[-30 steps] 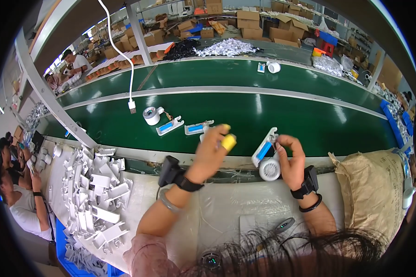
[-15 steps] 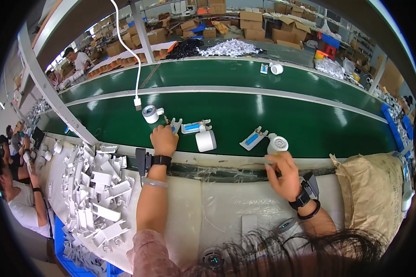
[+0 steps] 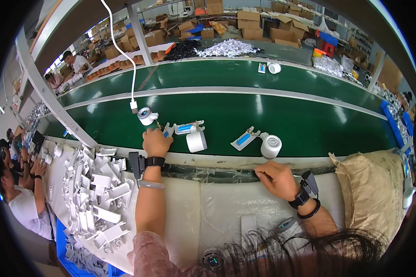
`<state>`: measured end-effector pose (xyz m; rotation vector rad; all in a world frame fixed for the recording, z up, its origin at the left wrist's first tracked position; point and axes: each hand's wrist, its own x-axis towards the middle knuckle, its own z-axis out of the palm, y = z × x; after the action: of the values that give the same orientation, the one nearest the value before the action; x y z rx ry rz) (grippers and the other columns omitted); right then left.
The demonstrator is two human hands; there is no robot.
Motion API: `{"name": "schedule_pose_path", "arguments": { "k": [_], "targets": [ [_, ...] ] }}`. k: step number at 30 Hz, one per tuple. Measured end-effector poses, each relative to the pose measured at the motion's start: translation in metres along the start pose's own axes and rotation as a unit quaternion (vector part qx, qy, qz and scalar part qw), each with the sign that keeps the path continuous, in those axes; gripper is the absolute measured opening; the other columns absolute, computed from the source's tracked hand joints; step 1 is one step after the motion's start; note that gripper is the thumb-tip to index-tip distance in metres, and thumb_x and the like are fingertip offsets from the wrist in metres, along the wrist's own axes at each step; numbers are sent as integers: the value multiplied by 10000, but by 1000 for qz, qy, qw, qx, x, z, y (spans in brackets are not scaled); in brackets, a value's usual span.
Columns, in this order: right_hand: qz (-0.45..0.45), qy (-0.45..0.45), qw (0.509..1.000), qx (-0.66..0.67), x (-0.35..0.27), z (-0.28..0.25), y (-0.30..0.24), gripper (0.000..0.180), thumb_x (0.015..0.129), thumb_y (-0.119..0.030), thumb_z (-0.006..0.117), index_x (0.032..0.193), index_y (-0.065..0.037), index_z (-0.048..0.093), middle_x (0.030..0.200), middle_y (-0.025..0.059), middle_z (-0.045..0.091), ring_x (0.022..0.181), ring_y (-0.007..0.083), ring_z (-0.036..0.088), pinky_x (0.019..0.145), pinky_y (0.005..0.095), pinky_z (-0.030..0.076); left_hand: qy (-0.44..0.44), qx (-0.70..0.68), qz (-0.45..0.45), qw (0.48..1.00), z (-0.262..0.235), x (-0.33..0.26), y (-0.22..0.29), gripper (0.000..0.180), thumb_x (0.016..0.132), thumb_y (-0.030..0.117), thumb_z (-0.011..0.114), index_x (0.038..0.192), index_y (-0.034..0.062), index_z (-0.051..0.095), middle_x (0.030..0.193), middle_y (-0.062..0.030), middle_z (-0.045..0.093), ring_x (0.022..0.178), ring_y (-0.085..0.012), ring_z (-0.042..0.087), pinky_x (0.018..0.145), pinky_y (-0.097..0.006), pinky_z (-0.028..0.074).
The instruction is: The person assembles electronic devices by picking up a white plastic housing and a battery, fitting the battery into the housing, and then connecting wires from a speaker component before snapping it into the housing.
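Observation:
On the near green belt (image 3: 309, 134), my left hand (image 3: 157, 142) is closed around a white handle shell (image 3: 169, 129), a bit of blue showing beside the fingers. A wire seems to run from it to a round white fan head (image 3: 147, 116). Just right lie an open handle shell with a blue battery (image 3: 189, 128) and its white fan head (image 3: 196, 141). Farther right are another battery shell (image 3: 246, 138) and a fan head with a round grille (image 3: 271, 147). My right hand (image 3: 278, 179) is at the belt's near edge, fingers pinched; anything between them is hidden.
White plastic shells (image 3: 97, 194) are heaped left on the plastic-covered bench. A brown paper sack (image 3: 370, 194) stands right. A white cable (image 3: 134, 87) hangs over the belt. Another fan head (image 3: 274, 68) rests on the far belt. People sit at the left.
The fan parts on the near belt have shifted left, and my left hand has moved left with its shell. My right hand has drawn back from the grille fan, fingers curling closer together.

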<state>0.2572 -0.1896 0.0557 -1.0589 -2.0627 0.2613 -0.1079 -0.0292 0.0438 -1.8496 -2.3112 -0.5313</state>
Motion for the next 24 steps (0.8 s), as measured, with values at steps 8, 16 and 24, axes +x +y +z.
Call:
{"name": "schedule_pose_path", "arguments": {
  "k": [8,16,24],
  "targets": [
    [-8,-14,1000,2,3,-1,-5,125,836,5,680,951,-41,674,794,102,632,654,260,618,551,336,481,-69,-290,-83,951,13,31,-42,401,755,225,726,1075,-2,639,866,-91,678,716,-262,670,611,-377,562],
    [-12,-17,1000,8,2,1,-2,119,835,5,679,944,-43,672,784,107,628,651,264,612,554,340,476,-14,-757,-73,650,-48,29,-28,260,960,183,598,1153,15,549,875,-66,644,680,-145,649,591,-268,557],
    [26,53,996,64,1,-10,-8,304,809,-17,705,1103,-14,630,1006,152,636,944,300,618,809,360,501,-270,-799,135,519,-133,-46,65,359,951,175,594,1245,-17,521,951,-108,643,727,-180,639,665,-293,536]
  ]
}}
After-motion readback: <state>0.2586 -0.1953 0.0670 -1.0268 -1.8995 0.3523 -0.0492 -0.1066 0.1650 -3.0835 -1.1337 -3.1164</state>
